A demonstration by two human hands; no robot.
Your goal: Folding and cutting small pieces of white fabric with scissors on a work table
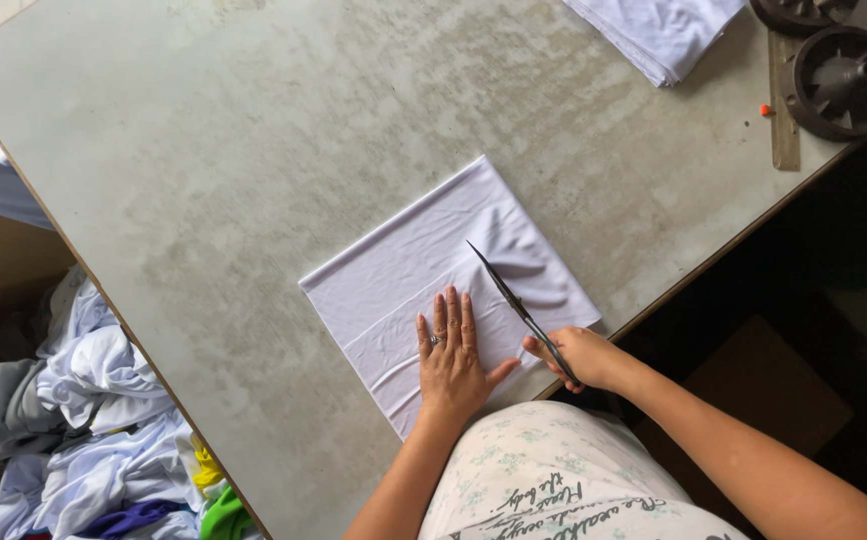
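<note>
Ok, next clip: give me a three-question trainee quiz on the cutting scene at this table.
1. True or false: the left hand lies flat on the white fabric.
2. What does the right hand hold? A) ruler B) scissors C) marker
3. What lies at the table far edge, beside the two dark round wheels?

Key: 1. True. 2. B, scissors, blades resting over the fabric. 3. A stack of folded white cloth.

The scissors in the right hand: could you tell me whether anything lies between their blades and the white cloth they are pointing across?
Nothing visible does. The scissors in the right hand lie directly over the folded white cloth, and the left hand presses flat on the cloth beside the blades, clear of them.
</note>
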